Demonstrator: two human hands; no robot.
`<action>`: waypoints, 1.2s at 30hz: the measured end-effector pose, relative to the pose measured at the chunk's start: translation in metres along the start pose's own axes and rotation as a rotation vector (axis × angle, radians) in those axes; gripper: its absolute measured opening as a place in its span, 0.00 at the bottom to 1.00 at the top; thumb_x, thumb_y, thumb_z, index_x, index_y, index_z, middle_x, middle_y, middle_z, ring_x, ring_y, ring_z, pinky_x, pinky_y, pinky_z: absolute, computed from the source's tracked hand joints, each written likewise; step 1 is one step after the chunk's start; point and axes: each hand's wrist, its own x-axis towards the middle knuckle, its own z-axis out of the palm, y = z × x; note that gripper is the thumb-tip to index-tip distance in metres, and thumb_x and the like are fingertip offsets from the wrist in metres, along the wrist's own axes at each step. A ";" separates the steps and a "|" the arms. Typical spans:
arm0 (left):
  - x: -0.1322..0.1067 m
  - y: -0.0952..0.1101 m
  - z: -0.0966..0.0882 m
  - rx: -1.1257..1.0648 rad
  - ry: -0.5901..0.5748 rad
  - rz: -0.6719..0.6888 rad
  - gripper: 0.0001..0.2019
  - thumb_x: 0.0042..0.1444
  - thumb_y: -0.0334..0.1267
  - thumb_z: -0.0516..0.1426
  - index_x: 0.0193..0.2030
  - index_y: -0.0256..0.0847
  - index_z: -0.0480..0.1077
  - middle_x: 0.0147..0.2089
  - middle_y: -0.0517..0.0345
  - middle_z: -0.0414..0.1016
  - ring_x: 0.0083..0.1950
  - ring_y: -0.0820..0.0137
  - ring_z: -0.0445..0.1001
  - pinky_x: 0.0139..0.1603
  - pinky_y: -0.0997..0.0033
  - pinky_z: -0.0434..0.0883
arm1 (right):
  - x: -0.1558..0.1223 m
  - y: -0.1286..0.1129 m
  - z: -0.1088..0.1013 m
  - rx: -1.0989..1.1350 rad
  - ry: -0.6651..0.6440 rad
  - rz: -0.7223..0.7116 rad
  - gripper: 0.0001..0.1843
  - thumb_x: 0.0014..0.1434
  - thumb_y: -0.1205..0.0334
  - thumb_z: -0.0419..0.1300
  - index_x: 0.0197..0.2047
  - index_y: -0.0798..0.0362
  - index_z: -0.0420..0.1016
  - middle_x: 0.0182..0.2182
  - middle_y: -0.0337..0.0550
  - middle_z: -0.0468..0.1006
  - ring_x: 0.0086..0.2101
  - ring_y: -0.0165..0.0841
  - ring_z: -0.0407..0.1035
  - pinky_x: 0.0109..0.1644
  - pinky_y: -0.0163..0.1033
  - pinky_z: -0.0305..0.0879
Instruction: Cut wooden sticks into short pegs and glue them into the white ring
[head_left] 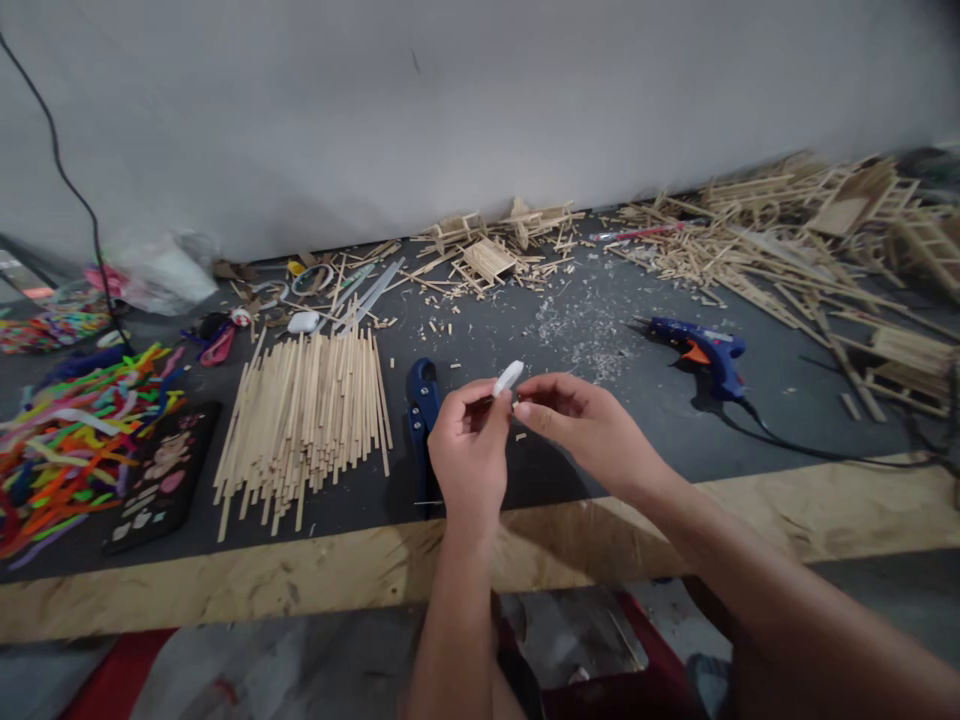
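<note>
My left hand is closed, with a small white elongated piece pinched between thumb and fingers. Close beside it, the thumb and fingertips of my right hand are pressed together around something too small to make out. Both hands are held near the table's front edge, fingertips almost meeting. Just left of my left hand lies a blue-handled cutter, partly hidden by that hand. A pile of thin wooden sticks is spread further left. To the right, a blue glue gun with an orange trigger rests on the dark tabletop.
Colourful fuzzy strips and a black decorated case lie at the left. Small wooden models and scraps stand along the wall, with a larger stick heap at the right. The glue gun's cable runs right.
</note>
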 end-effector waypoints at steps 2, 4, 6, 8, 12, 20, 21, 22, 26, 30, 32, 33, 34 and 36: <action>-0.003 -0.001 0.003 0.147 -0.015 0.151 0.06 0.50 0.36 0.60 0.36 0.42 0.73 0.41 0.54 0.76 0.42 0.68 0.74 0.45 0.67 0.70 | -0.003 -0.004 0.003 0.119 0.019 -0.004 0.14 0.50 0.53 0.62 0.39 0.50 0.72 0.36 0.41 0.76 0.37 0.31 0.69 0.42 0.37 0.64; -0.006 -0.001 0.007 0.256 -0.027 0.277 0.05 0.51 0.34 0.59 0.36 0.44 0.74 0.40 0.55 0.75 0.43 0.67 0.72 0.47 0.65 0.69 | -0.005 -0.006 0.004 0.143 0.076 -0.006 0.13 0.50 0.53 0.62 0.38 0.50 0.73 0.35 0.41 0.76 0.36 0.30 0.69 0.41 0.37 0.65; -0.010 0.001 0.012 0.294 -0.031 0.333 0.05 0.51 0.33 0.58 0.35 0.45 0.75 0.38 0.55 0.75 0.42 0.67 0.72 0.48 0.64 0.68 | -0.005 -0.006 0.003 0.125 0.131 0.001 0.12 0.51 0.52 0.61 0.36 0.51 0.74 0.33 0.40 0.76 0.34 0.30 0.68 0.39 0.36 0.65; -0.013 0.003 0.015 0.290 -0.055 0.332 0.06 0.52 0.34 0.58 0.35 0.46 0.75 0.37 0.54 0.74 0.41 0.66 0.71 0.48 0.63 0.68 | -0.004 -0.007 -0.001 0.111 0.160 0.015 0.12 0.51 0.51 0.61 0.34 0.51 0.74 0.31 0.40 0.75 0.32 0.29 0.68 0.37 0.36 0.65; -0.016 0.004 0.018 0.262 -0.098 0.272 0.08 0.53 0.35 0.57 0.40 0.45 0.75 0.43 0.52 0.73 0.45 0.66 0.70 0.48 0.64 0.68 | -0.002 -0.010 -0.014 0.066 0.176 0.024 0.13 0.52 0.51 0.60 0.36 0.51 0.75 0.31 0.40 0.76 0.29 0.28 0.66 0.33 0.35 0.64; -0.008 0.002 0.014 -0.139 -0.175 -0.241 0.15 0.51 0.42 0.60 0.44 0.41 0.73 0.40 0.53 0.76 0.35 0.72 0.72 0.33 0.74 0.70 | -0.004 -0.019 -0.034 -0.160 -0.031 0.039 0.14 0.55 0.52 0.57 0.40 0.48 0.78 0.29 0.37 0.75 0.26 0.27 0.64 0.29 0.32 0.62; -0.007 0.003 0.014 -0.157 -0.199 -0.259 0.13 0.51 0.43 0.60 0.42 0.40 0.74 0.38 0.53 0.76 0.33 0.72 0.72 0.32 0.74 0.70 | -0.003 -0.018 -0.037 -0.167 -0.047 0.042 0.14 0.55 0.52 0.57 0.40 0.48 0.78 0.30 0.38 0.76 0.27 0.27 0.65 0.29 0.32 0.62; -0.007 0.003 0.014 -0.168 -0.207 -0.270 0.12 0.50 0.43 0.60 0.39 0.39 0.75 0.37 0.54 0.76 0.32 0.73 0.71 0.32 0.75 0.70 | -0.003 -0.018 -0.042 -0.180 -0.049 0.048 0.15 0.54 0.51 0.57 0.41 0.48 0.78 0.31 0.38 0.77 0.28 0.28 0.66 0.30 0.32 0.63; -0.004 0.005 0.013 -0.181 -0.124 -0.283 0.11 0.48 0.42 0.62 0.37 0.39 0.75 0.32 0.57 0.76 0.29 0.75 0.71 0.31 0.75 0.70 | -0.001 -0.012 -0.075 -0.370 0.066 0.059 0.16 0.52 0.51 0.59 0.41 0.48 0.78 0.29 0.38 0.77 0.27 0.29 0.66 0.31 0.34 0.61; 0.000 0.003 0.010 -0.202 -0.058 -0.282 0.11 0.48 0.42 0.62 0.37 0.38 0.74 0.31 0.57 0.76 0.29 0.75 0.72 0.32 0.75 0.70 | -0.005 -0.001 -0.104 -0.622 -0.056 0.109 0.10 0.50 0.55 0.61 0.34 0.47 0.80 0.26 0.38 0.77 0.27 0.32 0.67 0.30 0.36 0.60; 0.001 0.002 0.008 -0.209 -0.052 -0.284 0.11 0.48 0.41 0.62 0.37 0.38 0.74 0.32 0.56 0.76 0.30 0.76 0.72 0.33 0.75 0.70 | -0.009 0.004 -0.106 -0.726 -0.178 0.124 0.09 0.50 0.56 0.60 0.34 0.46 0.80 0.27 0.38 0.77 0.28 0.33 0.68 0.31 0.36 0.60; 0.001 0.001 0.008 -0.208 -0.054 -0.283 0.11 0.48 0.41 0.62 0.37 0.38 0.74 0.33 0.56 0.76 0.30 0.76 0.72 0.34 0.75 0.70 | -0.011 0.007 -0.104 -0.777 -0.225 0.110 0.09 0.50 0.57 0.60 0.35 0.46 0.79 0.28 0.39 0.77 0.29 0.34 0.68 0.32 0.37 0.61; 0.001 0.001 0.008 -0.206 -0.057 -0.281 0.11 0.48 0.41 0.62 0.37 0.38 0.74 0.33 0.56 0.76 0.30 0.76 0.72 0.34 0.75 0.70 | -0.012 0.009 -0.101 -0.828 -0.255 0.087 0.10 0.50 0.57 0.60 0.36 0.46 0.79 0.30 0.40 0.76 0.32 0.35 0.69 0.34 0.38 0.61; 0.000 0.000 0.008 -0.202 -0.063 -0.279 0.11 0.48 0.41 0.62 0.37 0.38 0.74 0.32 0.56 0.76 0.29 0.76 0.72 0.34 0.75 0.70 | -0.014 0.012 -0.094 -0.924 -0.278 0.034 0.11 0.52 0.57 0.59 0.38 0.46 0.79 0.31 0.42 0.76 0.35 0.37 0.68 0.39 0.40 0.61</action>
